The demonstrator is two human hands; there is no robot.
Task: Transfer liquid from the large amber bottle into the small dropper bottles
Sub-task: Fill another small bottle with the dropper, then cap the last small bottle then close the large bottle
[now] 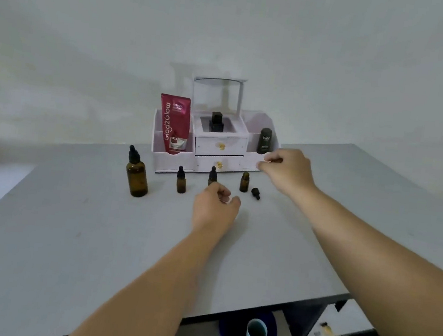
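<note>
The large amber bottle with a black dropper cap stands at the left of a row on the grey table. To its right stand a capped small dropper bottle, a second capped one and an uncapped one. A loose black dropper cap lies beside the uncapped one. My left hand hovers just in front of the middle small bottle, fingers loosely curled, thumb apart, hiding the bottle's lower half. My right hand is raised right of the row, fingertips pinched with nothing visible in them.
A white cosmetics organiser with two drawers stands behind the row, holding a red tube, a black perfume bottle and a dark container. Below the table's near edge are a blue basin with a cup and a dark drawer unit.
</note>
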